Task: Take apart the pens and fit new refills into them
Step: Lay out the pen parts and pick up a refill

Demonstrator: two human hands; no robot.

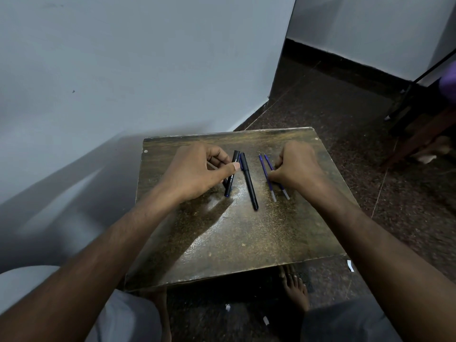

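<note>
Two black pens lie side by side on the small brown table [246, 243]. My left hand [197, 169] grips the left pen [231, 176], thumb pressed on its barrel and fingers curled behind it. The right pen [249, 185] lies free, touching nothing. Two blue refills [267, 177] lie parallel further right. My right hand [298, 164] sits over them with fingers curled down, its fingertips at the nearer refill [269, 164]; whether it pinches one is hidden by the knuckles.
The table stands in a corner by pale walls [123, 70] on a dark speckled floor [333, 107]. My bare foot [294, 287] shows under its front edge. Dark wooden furniture legs [419, 124] stand at the far right. Paper scraps lie on the floor.
</note>
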